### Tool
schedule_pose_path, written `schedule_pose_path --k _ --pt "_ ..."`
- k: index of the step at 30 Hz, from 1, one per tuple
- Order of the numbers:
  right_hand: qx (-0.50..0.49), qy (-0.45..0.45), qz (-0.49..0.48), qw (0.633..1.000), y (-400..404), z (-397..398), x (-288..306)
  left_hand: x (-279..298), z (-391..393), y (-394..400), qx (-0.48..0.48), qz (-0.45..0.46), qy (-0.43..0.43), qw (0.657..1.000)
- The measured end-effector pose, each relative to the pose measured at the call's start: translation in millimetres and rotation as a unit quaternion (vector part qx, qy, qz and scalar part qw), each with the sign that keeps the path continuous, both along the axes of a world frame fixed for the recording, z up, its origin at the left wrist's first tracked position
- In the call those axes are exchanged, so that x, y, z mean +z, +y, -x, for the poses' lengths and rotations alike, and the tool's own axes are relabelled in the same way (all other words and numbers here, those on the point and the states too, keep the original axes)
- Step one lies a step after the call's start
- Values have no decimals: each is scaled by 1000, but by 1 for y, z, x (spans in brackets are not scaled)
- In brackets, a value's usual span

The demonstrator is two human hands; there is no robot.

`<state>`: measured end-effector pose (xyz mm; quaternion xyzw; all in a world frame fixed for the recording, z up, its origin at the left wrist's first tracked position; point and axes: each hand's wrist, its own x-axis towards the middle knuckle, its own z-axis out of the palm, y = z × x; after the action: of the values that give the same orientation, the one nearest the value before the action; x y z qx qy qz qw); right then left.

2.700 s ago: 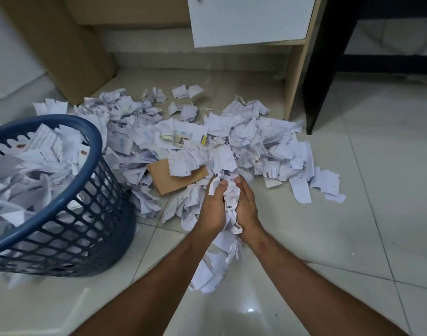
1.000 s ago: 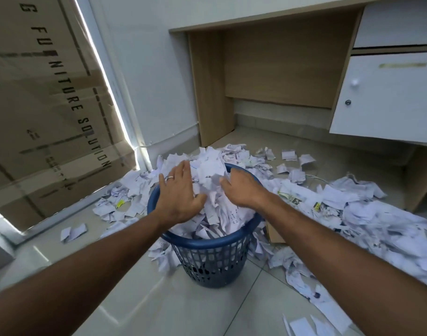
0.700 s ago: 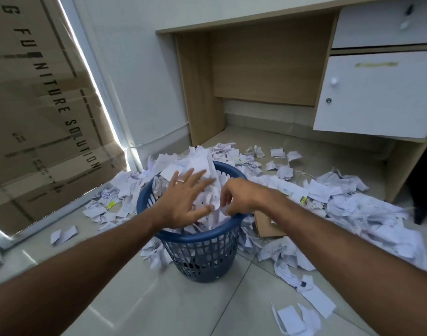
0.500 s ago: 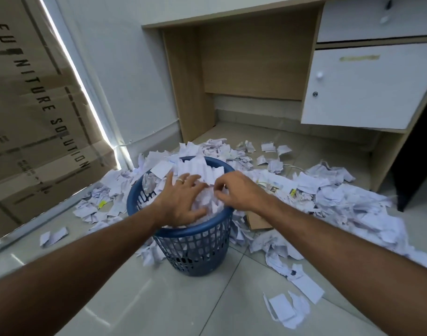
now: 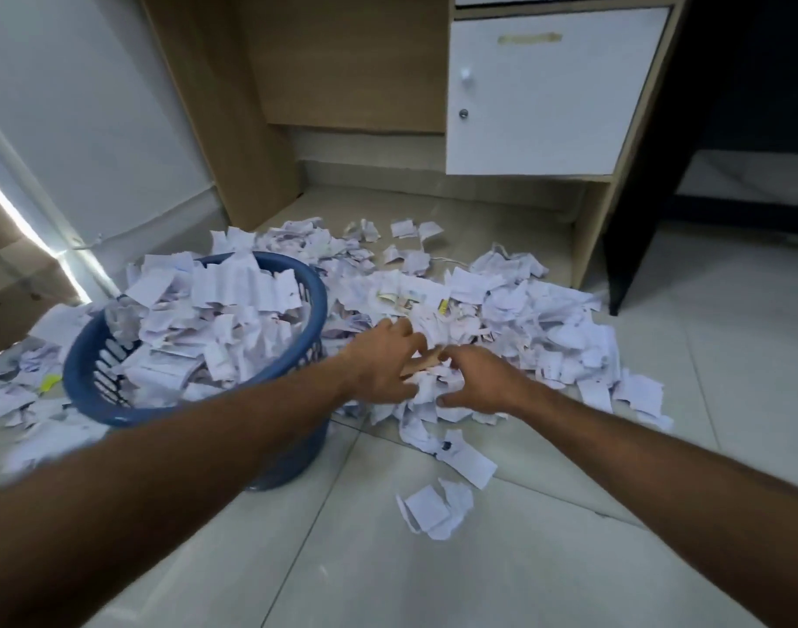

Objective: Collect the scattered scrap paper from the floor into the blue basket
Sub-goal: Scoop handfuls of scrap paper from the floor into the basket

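A blue basket [image 5: 313,305] at left brims with paper [image 5: 215,328]. Beside it the left hand [image 5: 383,367] and right hand [image 5: 476,383] reach onto the floor pile [image 5: 524,319], fingers spread, gripping nothing. Print on the scraps is too blurred to read. The desk [image 5: 528,92] is cropped above.

A pale tiled floor [image 5: 433,582] runs under a wooden desk [image 5: 342,61] with a white cupboard door [image 5: 546,106], beside a white wall [image 5: 93,106] and a bright strip of light [image 5: 25,219].
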<state>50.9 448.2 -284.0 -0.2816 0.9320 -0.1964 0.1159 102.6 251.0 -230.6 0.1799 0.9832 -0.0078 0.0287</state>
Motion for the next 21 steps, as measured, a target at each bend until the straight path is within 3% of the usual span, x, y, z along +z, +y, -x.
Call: schedule_pose_path --k 5,14,16,19,21 --pt "-110 -5 -21 994 49 13 -78 -104 8 16 138 -18 -135 981" --pt "-332 129 -39 934 125 69 -139 -177 89 41 228 -77 -62 969" --pt "-370 139 -40 918 135 84 -143 -190 97 42 240 -117 -102 958" --pt "-398 75 -48 913 151 109 -154 -216 94 48 258 -136 -192 937" --pt "-382 -2 -39 923 154 120 -162 -225 89 52 247 -113 -171 947"
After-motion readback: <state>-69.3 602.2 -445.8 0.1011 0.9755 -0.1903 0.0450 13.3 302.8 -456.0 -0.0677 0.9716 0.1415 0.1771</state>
